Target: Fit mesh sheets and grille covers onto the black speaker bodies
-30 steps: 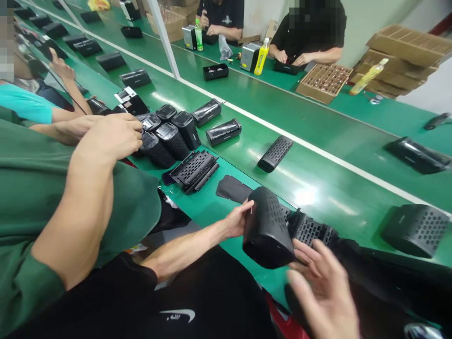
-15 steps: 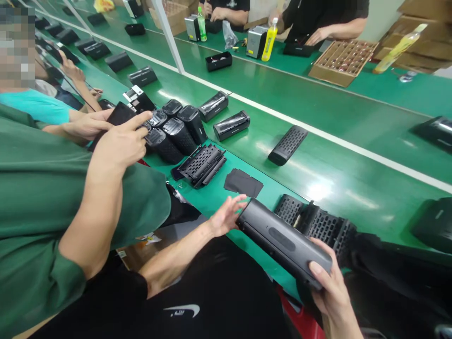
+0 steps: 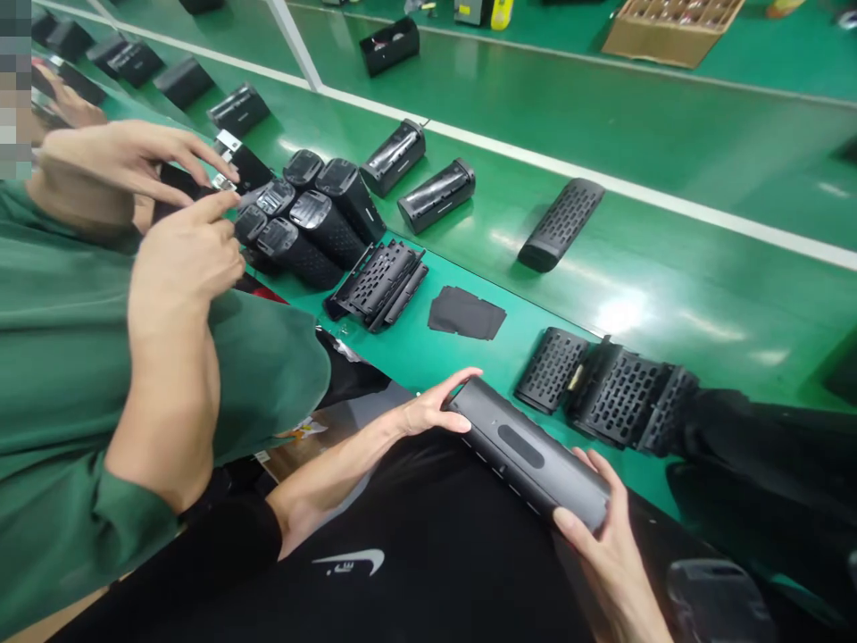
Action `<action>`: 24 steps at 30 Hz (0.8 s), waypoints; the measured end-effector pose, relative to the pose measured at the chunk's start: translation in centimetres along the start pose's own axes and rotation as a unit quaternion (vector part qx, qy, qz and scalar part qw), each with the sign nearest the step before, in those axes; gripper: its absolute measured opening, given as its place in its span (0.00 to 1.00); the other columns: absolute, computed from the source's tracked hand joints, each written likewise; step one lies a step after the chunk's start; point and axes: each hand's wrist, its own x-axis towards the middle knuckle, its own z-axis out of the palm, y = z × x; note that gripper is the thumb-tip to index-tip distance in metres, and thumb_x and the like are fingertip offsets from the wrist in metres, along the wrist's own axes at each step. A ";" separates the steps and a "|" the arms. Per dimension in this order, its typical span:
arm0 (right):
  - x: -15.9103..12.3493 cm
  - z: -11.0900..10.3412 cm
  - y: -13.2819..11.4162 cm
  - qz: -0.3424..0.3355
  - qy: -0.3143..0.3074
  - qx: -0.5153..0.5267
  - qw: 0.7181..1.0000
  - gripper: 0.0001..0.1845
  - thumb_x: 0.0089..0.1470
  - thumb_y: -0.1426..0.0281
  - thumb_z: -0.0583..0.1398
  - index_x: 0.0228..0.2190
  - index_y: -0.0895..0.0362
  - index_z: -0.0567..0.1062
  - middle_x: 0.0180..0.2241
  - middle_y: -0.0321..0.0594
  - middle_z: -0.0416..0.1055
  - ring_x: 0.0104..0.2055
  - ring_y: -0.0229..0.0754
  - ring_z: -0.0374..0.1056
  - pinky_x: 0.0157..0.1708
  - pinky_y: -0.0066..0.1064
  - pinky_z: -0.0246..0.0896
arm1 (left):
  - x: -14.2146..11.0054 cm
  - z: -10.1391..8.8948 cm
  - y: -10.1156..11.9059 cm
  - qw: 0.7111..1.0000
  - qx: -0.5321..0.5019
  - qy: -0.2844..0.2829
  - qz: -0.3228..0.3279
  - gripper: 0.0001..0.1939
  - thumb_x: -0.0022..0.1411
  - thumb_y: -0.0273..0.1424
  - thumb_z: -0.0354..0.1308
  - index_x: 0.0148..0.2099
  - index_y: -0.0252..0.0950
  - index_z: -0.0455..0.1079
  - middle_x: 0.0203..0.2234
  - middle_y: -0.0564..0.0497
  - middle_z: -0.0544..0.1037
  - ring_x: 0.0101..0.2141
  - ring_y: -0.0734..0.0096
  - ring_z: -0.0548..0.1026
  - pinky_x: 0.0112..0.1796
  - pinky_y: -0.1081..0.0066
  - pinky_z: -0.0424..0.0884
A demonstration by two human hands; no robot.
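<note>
A long black speaker housing (image 3: pixel 536 451) is held between my two hands, tilted down to the right in front of my chest. My left hand (image 3: pixel 435 406) grips its far left end, thumb on the near side and fingers over the top. Around the lower right end wraps my right hand (image 3: pixel 606 527), its thumb on the near edge. Just beyond the housing lie perforated black grille shells (image 3: pixel 619 402) on the green bench. A small stack of thin black sheets (image 3: pixel 467 312) rests flat beyond my left hand.
To the left, a co-worker's hands (image 3: pixel 187 241) are beside several upright black housings (image 3: pixel 328 223). More grille pieces (image 3: pixel 381 281) lie near them. Black housings (image 3: pixel 438 195) and a perforated one (image 3: pixel 562 223) sit on the green belt. Dark cloth (image 3: pixel 756 446) covers the right side.
My left hand has closed on the housing's left end, where its fingers were spread before. The housing has shifted slightly left. My view has tipped downward, and the co-worker's hands have moved.
</note>
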 end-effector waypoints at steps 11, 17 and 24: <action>0.4 0.9 -0.4 0.006 0.002 0.020 1.000 0.54 0.46 0.44 0.71 0.68 0.46 0.60 0.68 0.49 0.60 0.67 0.63 0.59 0.66 0.55 0.51 | 0.7 -0.8 0.1 0.989 0.148 0.019 -0.006 0.51 0.50 0.49 0.74 0.72 0.45 0.59 0.65 0.44 0.64 0.58 0.49 0.69 0.62 0.55 0.66; 0.6 1.1 0.4 -0.038 0.034 -0.020 0.998 0.50 0.43 0.48 0.73 0.64 0.48 0.65 0.65 0.48 0.65 0.64 0.64 0.62 0.63 0.55 0.55 | 0.6 -0.5 -0.2 0.993 0.106 0.024 0.035 0.49 0.49 0.48 0.74 0.70 0.44 0.61 0.60 0.45 0.69 0.54 0.53 0.71 0.59 0.58 0.68; 3.0 2.2 -0.7 0.140 0.006 0.148 0.979 0.53 0.41 0.46 0.74 0.64 0.47 0.65 0.52 0.45 0.75 0.53 0.61 0.72 0.56 0.55 0.65 | 2.2 -1.0 -1.3 0.992 0.094 0.072 -0.048 0.49 0.53 0.55 0.71 0.71 0.42 0.62 0.60 0.45 0.72 0.61 0.47 0.68 0.65 0.52 0.62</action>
